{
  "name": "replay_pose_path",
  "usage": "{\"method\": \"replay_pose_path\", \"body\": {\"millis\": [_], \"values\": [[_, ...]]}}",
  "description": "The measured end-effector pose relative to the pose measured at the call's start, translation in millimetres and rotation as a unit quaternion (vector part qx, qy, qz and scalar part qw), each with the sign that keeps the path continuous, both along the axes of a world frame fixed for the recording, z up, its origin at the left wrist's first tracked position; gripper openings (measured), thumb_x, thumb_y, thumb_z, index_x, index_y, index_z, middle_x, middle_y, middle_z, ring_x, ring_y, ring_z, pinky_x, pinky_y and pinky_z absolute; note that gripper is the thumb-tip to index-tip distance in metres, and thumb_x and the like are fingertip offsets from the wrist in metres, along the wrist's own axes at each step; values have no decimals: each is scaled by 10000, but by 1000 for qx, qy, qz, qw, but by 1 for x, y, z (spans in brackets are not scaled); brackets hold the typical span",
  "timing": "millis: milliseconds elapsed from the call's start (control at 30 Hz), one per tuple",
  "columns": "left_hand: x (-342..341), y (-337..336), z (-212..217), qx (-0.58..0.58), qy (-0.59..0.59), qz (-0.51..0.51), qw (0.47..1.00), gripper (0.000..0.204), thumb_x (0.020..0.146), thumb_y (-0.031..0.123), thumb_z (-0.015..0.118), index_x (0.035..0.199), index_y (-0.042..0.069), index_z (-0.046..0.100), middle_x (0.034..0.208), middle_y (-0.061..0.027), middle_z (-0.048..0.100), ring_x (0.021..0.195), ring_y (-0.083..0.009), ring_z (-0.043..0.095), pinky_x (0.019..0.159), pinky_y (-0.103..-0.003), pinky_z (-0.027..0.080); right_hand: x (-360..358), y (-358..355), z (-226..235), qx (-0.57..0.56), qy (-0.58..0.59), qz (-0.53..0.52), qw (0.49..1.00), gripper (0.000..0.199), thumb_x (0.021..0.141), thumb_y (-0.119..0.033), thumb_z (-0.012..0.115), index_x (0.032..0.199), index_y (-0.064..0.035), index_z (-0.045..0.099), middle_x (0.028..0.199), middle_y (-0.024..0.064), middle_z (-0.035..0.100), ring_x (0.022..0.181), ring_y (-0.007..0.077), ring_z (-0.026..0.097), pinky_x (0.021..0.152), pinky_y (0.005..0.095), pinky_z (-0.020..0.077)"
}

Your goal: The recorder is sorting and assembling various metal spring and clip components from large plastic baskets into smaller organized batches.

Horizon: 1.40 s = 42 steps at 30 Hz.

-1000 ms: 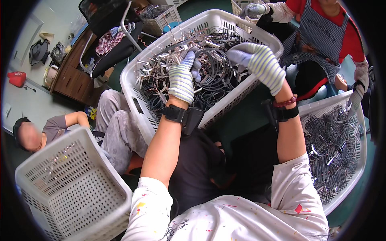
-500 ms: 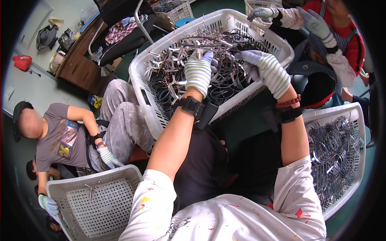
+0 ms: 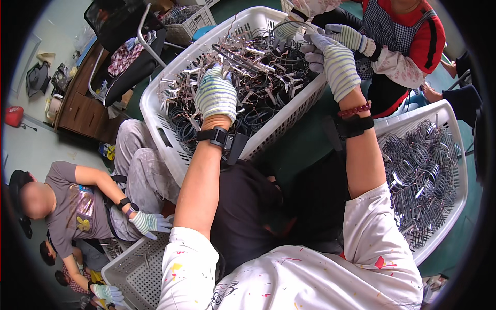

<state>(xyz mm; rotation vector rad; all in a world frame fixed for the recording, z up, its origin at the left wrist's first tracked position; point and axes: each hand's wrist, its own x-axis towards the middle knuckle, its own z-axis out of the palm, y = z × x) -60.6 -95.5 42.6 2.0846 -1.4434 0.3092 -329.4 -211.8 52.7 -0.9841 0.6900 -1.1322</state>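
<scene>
My left hand [image 3: 217,95], in a striped knit glove, reaches into a tangle of dark cables [image 3: 261,111] with pale metal pieces and thin coppery wires. Its fingers are bent; what they grip is hidden. The tangle fills a white plastic basket [image 3: 281,120]. Above the basket's right side, my right hand [image 3: 336,67] wears a matching glove, its fingers curled together. A dark cable loop [image 3: 293,22] arcs beside its fingertips and past a co-worker's gloved hand [image 3: 287,32]; whose hand holds it I cannot tell.
A second white basket [image 3: 449,219] on the right holds many coiled cables [image 3: 421,178]. At lower left, a seated co-worker [image 3: 80,199] has gloved hands by a grey basket [image 3: 135,268] with a few metal pieces. A chair [image 3: 124,51] and brown drawers [image 3: 82,106] stand upper left.
The view has shifted. My left hand has gone lower into the tangle, and my right hand has risen. The co-worker across now reaches over the basket; the one at left has lifted a hand.
</scene>
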Motion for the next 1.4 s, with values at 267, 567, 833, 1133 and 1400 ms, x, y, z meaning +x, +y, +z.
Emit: {"method": "replay_pose_path", "body": {"millis": [267, 567, 833, 1133, 1400], "values": [[-12, -2, 10, -36, -206, -147, 967, 301, 836, 65, 647, 1124, 84, 733, 1077, -165, 716, 1018, -351, 683, 926, -445, 534, 7, 10, 3, -83, 135, -49, 986, 357, 1032, -337, 605, 1250, -62, 665, 908, 52, 753, 616, 92, 664, 520, 203, 529], [-7, -5, 13, -12, -257, -236, 937, 293, 794, 38, 645, 1065, 112, 726, 956, -134, 710, 931, -327, 687, 854, -441, 552, 9, 17, 4, -93, 169, -33, 981, 314, 1025, -303, 609, 1204, -63, 704, 785, 27, 737, 547, 56, 596, 473, 207, 482], [7, -1, 2, -41, -267, -220, 937, 219, 890, 109, 597, 1051, 138, 743, 877, -137, 699, 832, -329, 696, 743, -446, 549, 13, 29, 14, -124, 181, 18, 975, 293, 1015, -324, 639, 1067, -61, 756, 751, 24, 727, 502, 50, 569, 456, 192, 449], [9, 10, 5, -114, -209, -172, 956, 168, 769, 60, 643, 910, 107, 723, 911, -133, 709, 884, -317, 685, 807, -433, 557, 8, 17, 6, -54, 94, 40, 993, 319, 1033, -342, 616, 1062, -46, 731, 747, 8, 714, 488, 46, 548, 439, 190, 436], [5, 7, 14, -53, -292, -247, 923, 251, 805, 85, 635, 1025, 151, 737, 842, -107, 669, 784, -308, 664, 728, -430, 539, 12, 31, 16, -92, 133, 56, 985, 350, 1024, -379, 627, 1010, -50, 747, 720, 4, 701, 489, 49, 549, 470, 182, 422]]}}
